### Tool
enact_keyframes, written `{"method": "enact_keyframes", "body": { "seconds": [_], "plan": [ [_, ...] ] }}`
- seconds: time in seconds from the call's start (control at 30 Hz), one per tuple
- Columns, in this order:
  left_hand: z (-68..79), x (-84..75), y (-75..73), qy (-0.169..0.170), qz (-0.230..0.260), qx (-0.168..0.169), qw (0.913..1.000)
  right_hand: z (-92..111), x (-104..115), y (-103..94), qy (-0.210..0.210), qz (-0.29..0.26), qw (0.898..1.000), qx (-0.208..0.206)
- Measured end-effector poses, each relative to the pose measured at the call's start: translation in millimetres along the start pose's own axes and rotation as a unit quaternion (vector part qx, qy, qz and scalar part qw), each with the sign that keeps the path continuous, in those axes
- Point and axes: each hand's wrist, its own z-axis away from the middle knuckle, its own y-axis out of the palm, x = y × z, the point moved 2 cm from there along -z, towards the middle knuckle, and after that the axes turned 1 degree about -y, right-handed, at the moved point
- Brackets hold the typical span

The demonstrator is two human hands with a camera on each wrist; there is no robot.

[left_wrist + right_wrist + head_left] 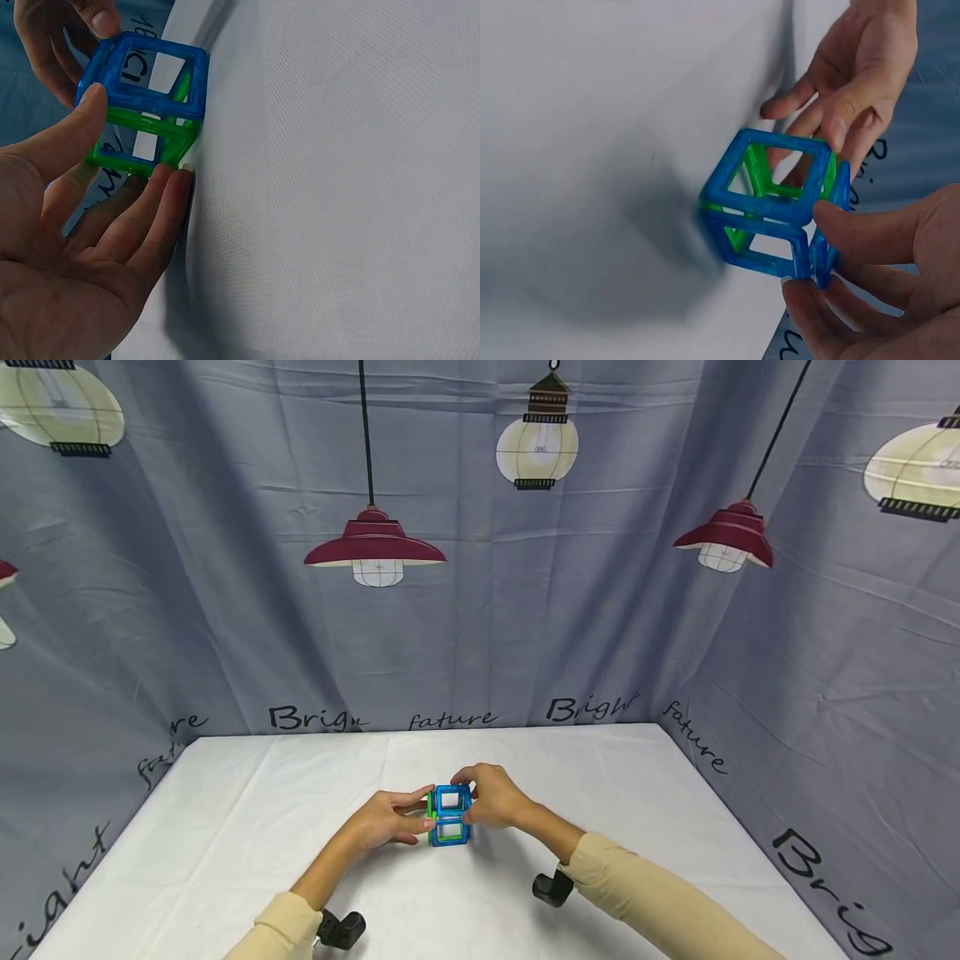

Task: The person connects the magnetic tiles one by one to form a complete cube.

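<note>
A small box-shaped build of blue and green magnetic tiles (450, 817), open square frames, stands on the white table. My left hand (381, 820) holds its left, green side, the thumb on one edge and the fingertips lower down, as the left wrist view shows. From the right, my right hand (497, 797) pinches a blue square tile (841, 187) at the build's side, thumb on one edge and fingers on the other. This tile stands slightly tilted against the box in the right wrist view. Whether it touches along its whole edge I cannot tell.
The white tabletop (600, 768) spreads around both hands. Behind it and at the sides hangs a grey-blue curtain (480, 643) printed with lamps and lettering. A black wrist camera (553, 888) sits under the right sleeve, another (342, 930) by the left.
</note>
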Motion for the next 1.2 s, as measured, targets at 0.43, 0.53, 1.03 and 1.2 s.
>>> {"method": "enact_keyframes", "body": {
  "seconds": [0.43,0.53,1.03,1.2],
  "plan": [
    [1.2,0.3,0.8,-0.004,-0.006,-0.009,0.9999,-0.4,7.7,5.5,0.012,0.012,1.000,0.000],
    [2.7,-1.5,1.5,-0.002,-0.010,-0.010,0.9999,-0.6,8.5,5.3,0.015,0.014,1.000,-0.002],
    [-0.2,-0.8,2.9,-0.013,-0.036,-0.035,0.9987,-4.0,6.4,7.1,0.042,-0.015,0.999,-0.005],
    [-0.4,-1.2,2.9,-0.003,-0.029,-0.024,0.9993,-2.7,2.7,7.6,0.049,-0.015,0.999,-0.015]
  ]
}}
